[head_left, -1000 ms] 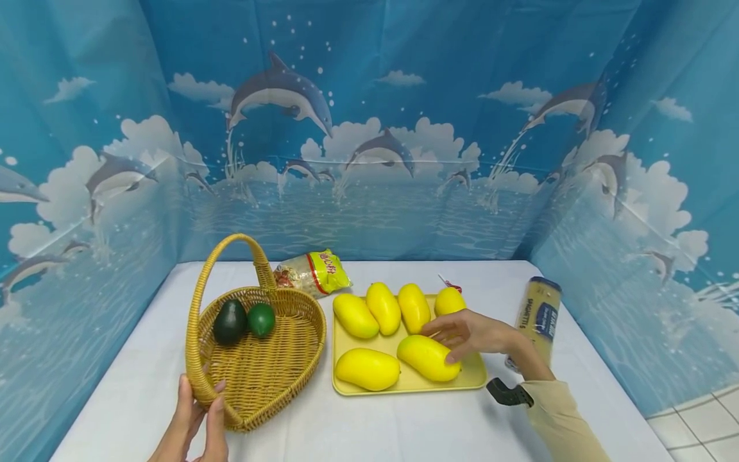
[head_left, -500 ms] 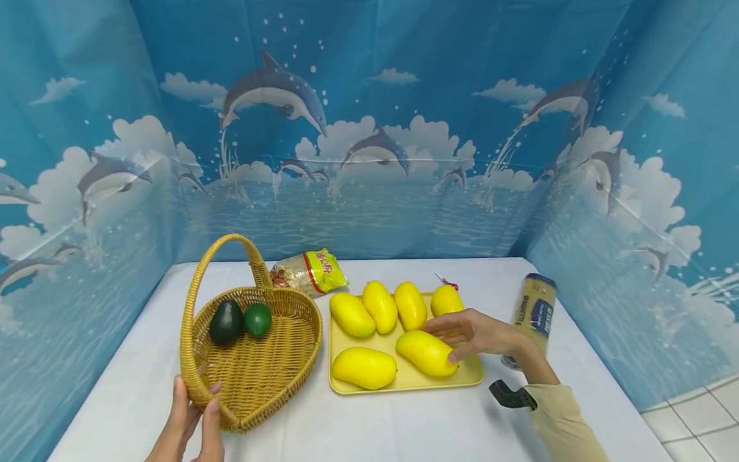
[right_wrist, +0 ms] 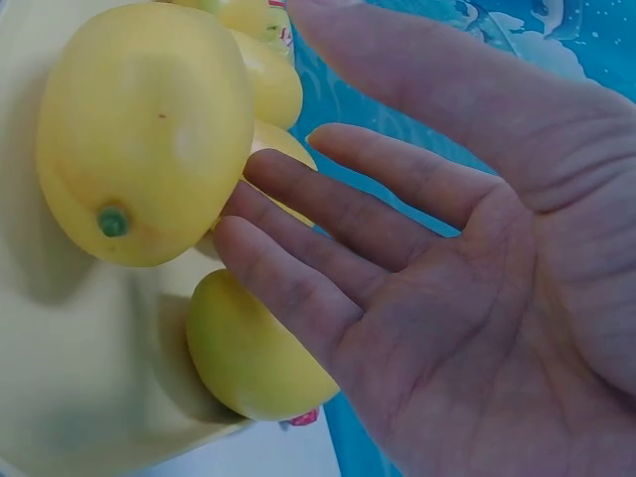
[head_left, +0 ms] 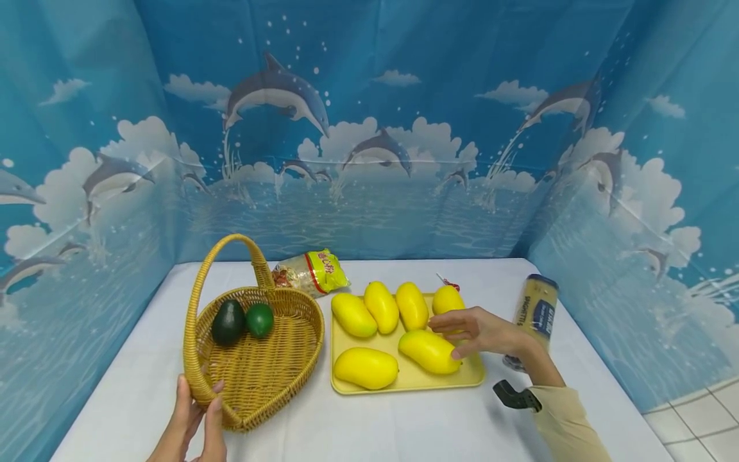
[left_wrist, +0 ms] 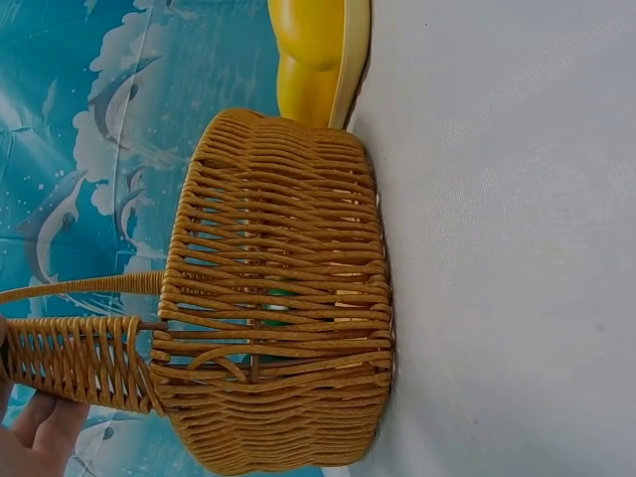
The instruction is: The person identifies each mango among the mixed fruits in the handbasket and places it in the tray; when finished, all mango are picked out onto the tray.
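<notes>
My left hand [head_left: 193,423] pinches the base of the handle on the near side of a wicker basket [head_left: 271,366]; in the left wrist view its fingertips [left_wrist: 55,427] show behind the woven handle. A dark avocado [head_left: 228,323] and a round green fruit, perhaps a lime [head_left: 260,320], lie inside. Over the right side of a pale yellow tray [head_left: 404,383] is my right hand [head_left: 485,330], fingers extended, thumb by the front right mango [head_left: 430,352]. The right wrist view shows the bare palm, with fingertips beside that mango [right_wrist: 149,129]. Several more mangoes [head_left: 366,368] rest on the tray.
A bag of dry food with a yellow-green label [head_left: 314,273] lies behind the basket. At the right is a spaghetti pack [head_left: 534,314]. A small red-and-white item [head_left: 448,282] lies behind the tray. Dolphin-print curtains [head_left: 369,192] surround the white table [head_left: 323,430].
The right hand has shifted slightly right relative to the front right mango. The left hand and basket stay as they were; the head view wavers a little.
</notes>
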The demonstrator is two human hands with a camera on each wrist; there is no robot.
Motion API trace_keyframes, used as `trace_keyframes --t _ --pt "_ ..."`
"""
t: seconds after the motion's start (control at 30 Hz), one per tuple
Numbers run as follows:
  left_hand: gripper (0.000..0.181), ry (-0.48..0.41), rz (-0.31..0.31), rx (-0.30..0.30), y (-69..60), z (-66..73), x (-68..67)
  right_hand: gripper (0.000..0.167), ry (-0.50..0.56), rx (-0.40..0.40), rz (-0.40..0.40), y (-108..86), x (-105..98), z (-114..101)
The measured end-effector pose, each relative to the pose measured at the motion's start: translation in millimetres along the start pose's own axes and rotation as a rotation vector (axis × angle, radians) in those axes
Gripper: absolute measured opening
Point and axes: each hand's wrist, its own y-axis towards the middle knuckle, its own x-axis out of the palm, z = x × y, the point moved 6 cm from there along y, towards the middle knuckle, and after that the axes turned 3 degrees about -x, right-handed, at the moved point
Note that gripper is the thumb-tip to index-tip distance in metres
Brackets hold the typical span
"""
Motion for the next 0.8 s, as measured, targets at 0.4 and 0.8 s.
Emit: trace_keyframes --t 0.4,0.8 --pt "0.051 0.012 -0.011 -0.030 -2.5 5.6 5.6 0.063 -0.039 -0.024 0.053 -19.1 -1 -21" --pt "0.055 0.215 -0.070 0.285 64.0 107.6 34.0 0.072 -0.549 -0.158 0.545 0.2 -4 -91"
